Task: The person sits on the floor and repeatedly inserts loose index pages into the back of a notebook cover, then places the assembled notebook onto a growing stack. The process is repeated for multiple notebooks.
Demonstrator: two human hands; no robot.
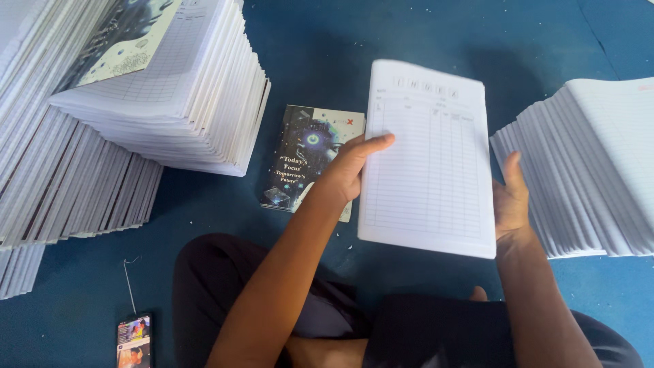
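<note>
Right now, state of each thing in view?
Page block: uncovered, ruled index page up, held by both hands.
Left hand: grip shut on its left edge.
Right hand: grip shut on its right edge.
Cover: flat on blue floor.
Left stacks: fanned, leaning.
Right stack: fanned.
Phone: screen lit.

A phone (134, 341) lies on the blue floor, well to the lower left of the hands (347, 174), near the person's knee. Its screen is a lit upright rectangle with small red, orange and dark pictures. A thin wire rises from its top edge. No packages, labels or signs show.
</note>
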